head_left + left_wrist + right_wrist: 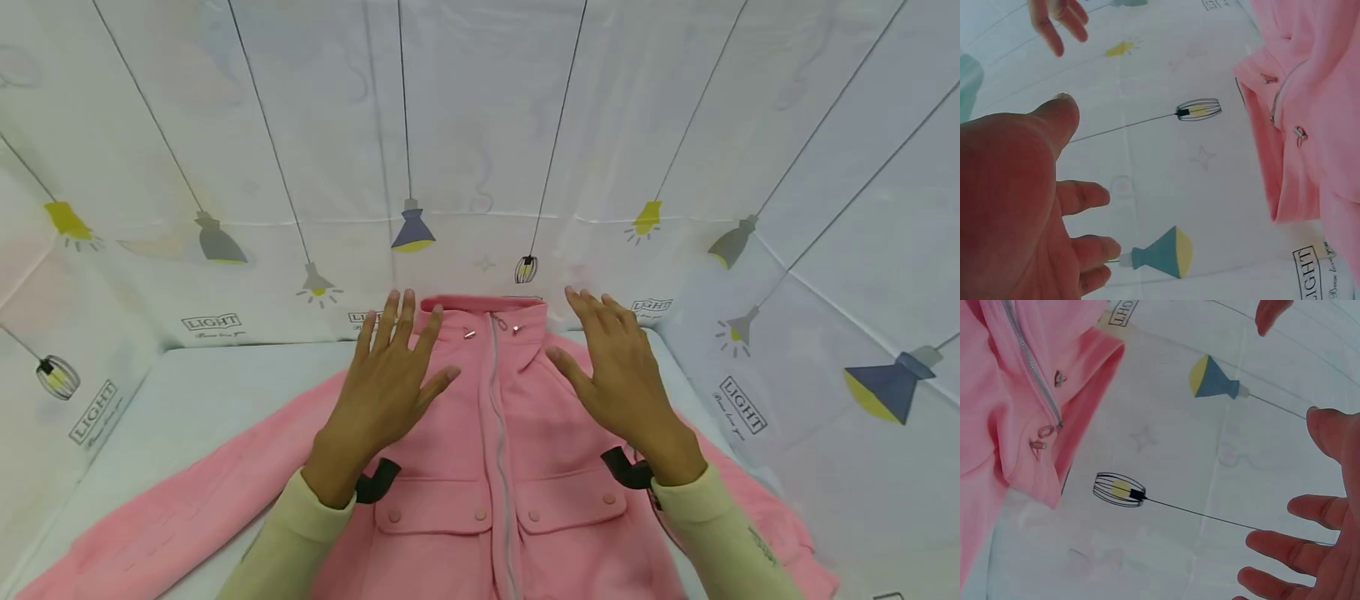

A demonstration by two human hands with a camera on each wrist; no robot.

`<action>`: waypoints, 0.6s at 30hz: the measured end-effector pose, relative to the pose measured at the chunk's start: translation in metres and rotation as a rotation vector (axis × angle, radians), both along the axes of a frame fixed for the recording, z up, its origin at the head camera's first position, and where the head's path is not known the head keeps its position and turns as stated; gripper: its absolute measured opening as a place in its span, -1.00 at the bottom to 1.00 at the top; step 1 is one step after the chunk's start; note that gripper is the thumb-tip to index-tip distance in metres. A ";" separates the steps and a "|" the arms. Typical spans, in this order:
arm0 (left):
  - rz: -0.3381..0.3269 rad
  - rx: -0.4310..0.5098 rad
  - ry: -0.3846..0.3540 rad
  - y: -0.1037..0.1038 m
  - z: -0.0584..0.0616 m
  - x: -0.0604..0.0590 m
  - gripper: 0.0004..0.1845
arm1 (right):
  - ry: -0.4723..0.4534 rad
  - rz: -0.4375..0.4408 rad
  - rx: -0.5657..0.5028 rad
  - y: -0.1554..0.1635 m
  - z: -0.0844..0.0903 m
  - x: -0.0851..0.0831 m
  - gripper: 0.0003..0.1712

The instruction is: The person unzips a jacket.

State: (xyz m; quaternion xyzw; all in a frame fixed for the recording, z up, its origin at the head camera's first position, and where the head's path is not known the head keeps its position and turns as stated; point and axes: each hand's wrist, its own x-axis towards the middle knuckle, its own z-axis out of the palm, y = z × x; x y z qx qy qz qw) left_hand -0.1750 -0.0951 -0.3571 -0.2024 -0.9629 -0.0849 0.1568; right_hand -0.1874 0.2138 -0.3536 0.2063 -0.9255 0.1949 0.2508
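Note:
A pink jacket (442,417) lies front up, its silver zipper (497,417) closed up to the standing collar (480,304). Two buttoned flap pockets cross its lower front. My left hand (390,375) is held over the jacket's left side near the collar, fingers spread and pointing away from me. Over the opposite side, my right hand (618,375) is held the same way, palm down with fingers straight. Neither hand holds anything. In the right wrist view, the collar's cord ends and zipper pull (1046,431) show plainly.
Under the jacket is a white surface (247,375). White sheeting printed with hanging lamps (480,125) rises behind it and along both sides. One pink sleeve (202,492) stretches to the lower left; the other sleeve (772,508) runs to the lower right.

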 end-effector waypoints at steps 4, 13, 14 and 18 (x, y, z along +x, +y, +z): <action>-0.008 0.019 -0.010 0.001 -0.011 -0.014 -0.20 | 0.023 0.044 -0.045 0.000 -0.013 -0.015 -0.16; -0.013 0.041 -0.035 0.003 -0.043 -0.045 -0.26 | 0.001 0.083 -0.126 -0.007 -0.037 -0.045 -0.19; -0.014 0.047 -0.041 0.004 -0.046 -0.049 -0.27 | -0.005 0.083 -0.130 -0.008 -0.040 -0.049 -0.20; -0.009 0.039 -0.065 0.009 -0.059 -0.064 -0.29 | -0.036 0.084 -0.146 -0.010 -0.053 -0.065 -0.23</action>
